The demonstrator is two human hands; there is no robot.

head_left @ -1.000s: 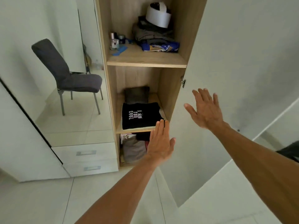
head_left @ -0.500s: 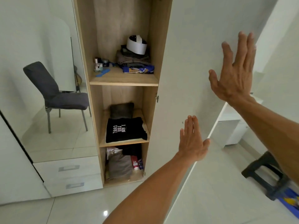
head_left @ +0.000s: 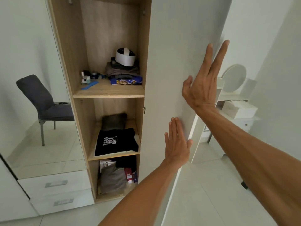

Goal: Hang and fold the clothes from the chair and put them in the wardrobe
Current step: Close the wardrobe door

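The wardrobe (head_left: 68,51) stands open, with its white door (head_left: 171,46) swung out to the right. My left hand (head_left: 176,144) lies flat on the door's face near its free edge, fingers together. Higher up, my right hand (head_left: 203,82) rests on the same door near the edge, fingers spread. Both hands hold nothing. A folded black T-shirt with white print (head_left: 115,141) lies on the middle shelf, in front of a dark folded garment (head_left: 114,121). The grey chair (head_left: 44,101) shows in the mirror at the left, with no clothes on it.
The upper shelf (head_left: 109,92) holds a clothes stack (head_left: 123,74) with a white band on top, and small bottles (head_left: 88,78). Bags and bottles fill the bottom compartment (head_left: 117,176). Two white drawers (head_left: 55,193) sit under the mirror. A white dresser (head_left: 236,108) stands behind the door.
My left hand left the shelf area and moved right onto the door. My right hand rose to the door's edge. The view tilted up.
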